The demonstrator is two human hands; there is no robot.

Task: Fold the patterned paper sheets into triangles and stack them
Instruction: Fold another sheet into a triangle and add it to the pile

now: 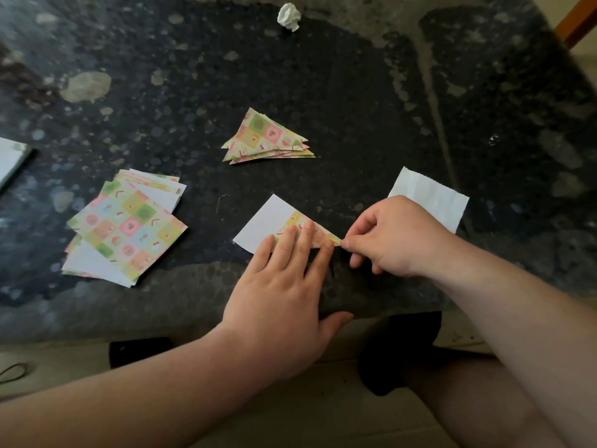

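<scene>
A half-folded patterned sheet [271, 221] lies white side up near the table's front edge, with one patterned flap turned over it. My left hand [281, 286] presses straight fingers flat on that flap. My right hand [391, 237] pinches the flap's right corner between thumb and forefinger. A stack of folded patterned triangles [268, 137] sits farther back in the middle. A loose pile of unfolded patterned sheets [126, 224] lies at the left.
A white paper piece [433, 195] lies just behind my right hand. A crumpled white ball [289, 16] sits at the far edge. A white object [11, 160] pokes in at the left. The dark speckled table's front edge [161, 318] runs below my hands.
</scene>
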